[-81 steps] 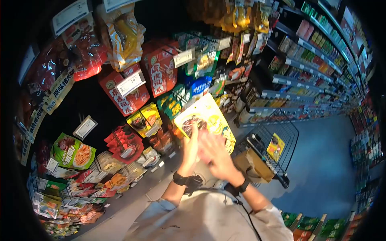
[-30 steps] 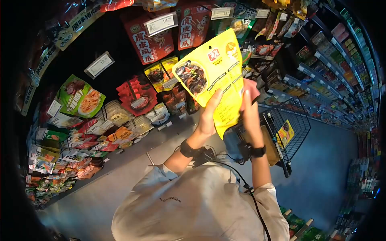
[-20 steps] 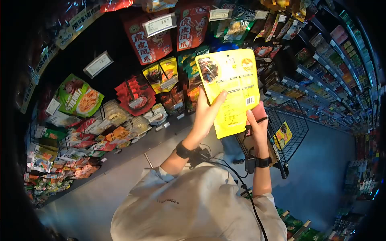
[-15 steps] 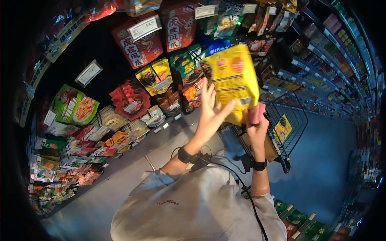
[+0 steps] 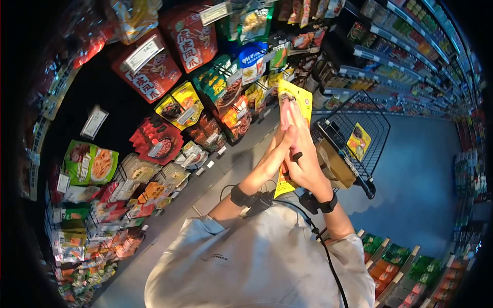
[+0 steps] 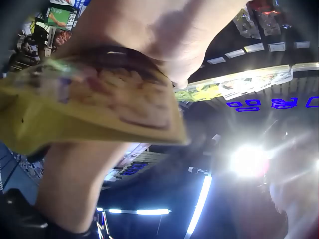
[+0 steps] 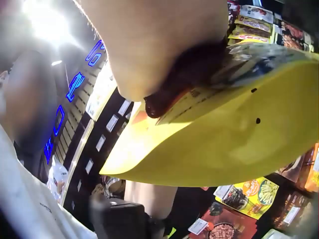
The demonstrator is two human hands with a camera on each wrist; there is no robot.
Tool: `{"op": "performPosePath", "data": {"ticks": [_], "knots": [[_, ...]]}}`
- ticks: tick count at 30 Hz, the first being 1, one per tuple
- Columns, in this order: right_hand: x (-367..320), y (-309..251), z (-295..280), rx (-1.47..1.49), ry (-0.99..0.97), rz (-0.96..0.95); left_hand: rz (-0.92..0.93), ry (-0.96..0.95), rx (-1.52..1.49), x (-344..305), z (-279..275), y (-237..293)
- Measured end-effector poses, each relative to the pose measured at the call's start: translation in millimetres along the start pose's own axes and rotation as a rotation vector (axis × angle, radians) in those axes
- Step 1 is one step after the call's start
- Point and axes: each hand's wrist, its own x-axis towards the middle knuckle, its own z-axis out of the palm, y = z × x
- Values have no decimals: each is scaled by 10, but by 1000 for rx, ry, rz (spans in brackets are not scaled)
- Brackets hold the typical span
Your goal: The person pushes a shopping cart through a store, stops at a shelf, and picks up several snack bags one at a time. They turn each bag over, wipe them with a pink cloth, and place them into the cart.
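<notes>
A yellow food pouch (image 5: 304, 98) stands nearly edge-on between my two hands in the head view, its lower corner sticking out below them. My left hand (image 5: 271, 163) holds it from the left, thumb towards me, its fingers mostly hidden. From the right, my right hand (image 5: 309, 165) grips the same pouch, fingers pointing up along it. A pink item (image 5: 286, 117) shows between the hands, with a small black piece by the right hand; its kind cannot be told. In the left wrist view the pouch (image 6: 119, 102) bears a food picture. The right wrist view shows its plain yellow underside (image 7: 224, 149).
Racks of hanging snack packs fill the left, with red packs (image 5: 192, 38), a yellow pack (image 5: 181, 105) and a green pack (image 5: 91, 163). A black wire cart (image 5: 367, 146) carries another yellow pouch (image 5: 358, 141) and a cardboard box (image 5: 333, 167). Shelves line the right.
The pouch, face-on in my hands half a second ago, has turned edge-on and come lower. My hands have closed in together around it. The view has swung, with the racks shifting left.
</notes>
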Motion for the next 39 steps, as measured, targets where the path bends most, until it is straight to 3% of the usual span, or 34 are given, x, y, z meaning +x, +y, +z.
{"op": "performPosePath", "data": {"ticks": [2, 4, 6, 7, 8, 11, 12, 13, 15, 17, 19, 20, 21, 23, 24, 26, 27, 28, 29, 31, 32, 33, 34, 35, 36, 37, 38, 39], "knots": [[-8, 120, -127, -17, -15, 23, -165, -75, 48, -23, -17, 28], [-31, 322, -216, -60, 33, 55, 61, -124, 19, 7, 103, -120], [14, 542, -271, 239, 142, 334, 107, -184, 91, -26, 255, -106], [0, 608, -384, 322, 140, 327, 136, -219, 131, -34, 318, -64], [-9, 666, -501, 405, 138, 322, 2, -252, 82, -44, 341, -30], [-2, 564, -750, 560, 118, 184, 72, -274, 222, 24, 435, -127], [-20, 670, -870, 323, 126, 9, 61, -305, 208, 92, 477, -167], [-42, 692, -936, 338, 174, 34, 79, -352, 188, 131, 515, -184], [-146, 970, -1137, 341, 131, 164, -101, -313, 106, 158, 671, -163], [-203, 1451, -1216, 385, 239, 231, -20, -223, 190, 242, 782, -296], [-265, 1747, -1306, 628, 397, 409, 30, -68, 354, 360, 830, -323], [-439, 2001, -1391, 629, 288, 553, 49, 105, 193, 404, 914, -356], [-566, 2059, -1440, 852, 278, 723, 63, 279, 34, 443, 992, -395], [-754, 2061, -1471, 1242, 193, 814, 28, 433, -183, 700, 1085, -458], [-877, 2073, -1485, 1156, 79, 787, 63, 432, -208, 839, 1162, -498], [-967, 2037, -1683, 981, -177, 681, -49, 483, -189, 1046, 1381, -530], [-943, 1985, -1842, 1065, -203, 918, -126, 514, -198, 1136, 1509, -507], [-1033, 2232, -1827, 1028, -227, 931, -106, 452, -109, 1223, 1600, -502], [-1163, 2514, -1762, 989, -255, 945, -142, 516, -12, 1241, 1577, -585], [-1355, 2777, -1741, 990, 169, 1027, -16, 497, 110, 1323, 1420, -785], [-1487, 3011, -1756, 891, 272, 1048, -22, 504, 118, 1301, 1418, -777], [-1711, 3335, -1716, 801, 382, 931, -20, 487, 147, 1305, 1494, -720], [-1838, 3494, -1862, 378, 461, 651, -27, 466, 138, 1319, 1528, -676], [-1992, 3745, -1901, 443, 544, 809, -36, 449, 130, 1316, 1528, -637], [-2175, 3934, -2035, 443, 593, 851, -37, 451, 127, 1311, 1507, -605], [-2027, 3710, -2380, 520, 584, 1179, -35, 458, 121, 1312, 1474, -572], [-2231, 4052, -2370, 331, 690, 964, -30, 470, 110, 1298, 1439, -538], [-2354, 4279, -2429, 302, 760, 904, 8, 483, 88, 1272, 1403, -495]]}}
